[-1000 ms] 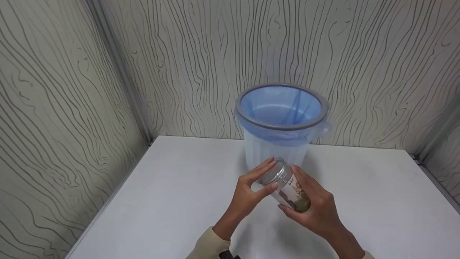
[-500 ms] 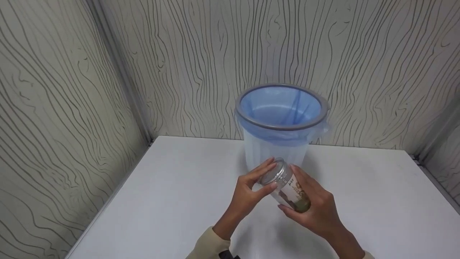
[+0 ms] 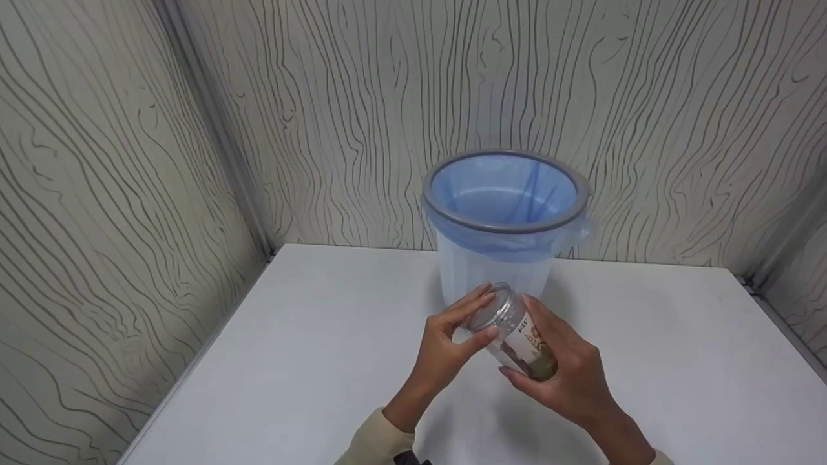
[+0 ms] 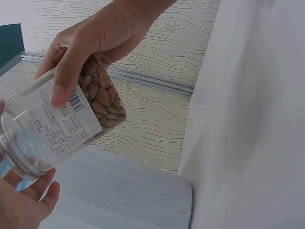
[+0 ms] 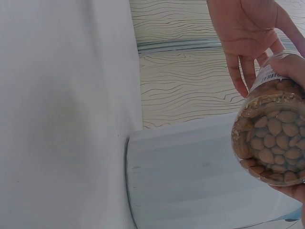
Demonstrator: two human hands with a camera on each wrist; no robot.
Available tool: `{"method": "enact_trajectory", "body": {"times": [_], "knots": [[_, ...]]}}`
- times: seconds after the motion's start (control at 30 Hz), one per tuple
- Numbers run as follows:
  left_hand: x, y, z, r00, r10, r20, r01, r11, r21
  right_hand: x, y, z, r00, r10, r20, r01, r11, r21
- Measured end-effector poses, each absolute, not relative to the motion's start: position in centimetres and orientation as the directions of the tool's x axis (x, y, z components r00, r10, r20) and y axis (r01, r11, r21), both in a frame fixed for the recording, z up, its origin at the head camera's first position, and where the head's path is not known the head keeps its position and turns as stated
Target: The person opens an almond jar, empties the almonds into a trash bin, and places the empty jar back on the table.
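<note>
A clear jar (image 3: 513, 336) of almonds is held above the counter (image 3: 291, 361), tilted, with its long axis running from the base at about 4 o'clock to the mouth at about 10 o'clock. The right hand (image 3: 568, 374) is wrapped round the lower body of the jar, clenched on it; the almonds are settled against the base inside that grip. The left hand (image 3: 446, 345) is set at the mouth end, thumb and fingers curled about the rim; whether a lid (image 3: 491, 309) is on there cannot be told for certain. Both hands are thus on the jar, the left nearer its mouth.

A bin (image 3: 504, 219) lined with a blue bag stands at 12 o'clock from the jar, just beyond it, its open top higher than the jar's mouth. The bin is backed by the wall at the far edge of the counter. Open counter is left at 9 o'clock and 3 o'clock of the hands, and the near edge lies under the sleeves (image 3: 378, 442).
</note>
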State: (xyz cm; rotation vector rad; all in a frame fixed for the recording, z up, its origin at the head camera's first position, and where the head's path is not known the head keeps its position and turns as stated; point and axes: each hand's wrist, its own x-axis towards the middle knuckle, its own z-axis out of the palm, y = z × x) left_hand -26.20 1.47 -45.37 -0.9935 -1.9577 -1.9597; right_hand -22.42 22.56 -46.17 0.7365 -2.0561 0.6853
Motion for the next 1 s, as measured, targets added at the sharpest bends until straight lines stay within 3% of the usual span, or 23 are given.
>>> {"method": "enact_trajectory", "body": {"times": [1.0], "knots": [[-25.93,1.81,-45.48,-0.779,0.251,0.575,0.588,-0.027,0.808,-22.72,22.45,-46.46,-0.45,-0.261,0.854,-0.698,0.7,-0.154]]}}
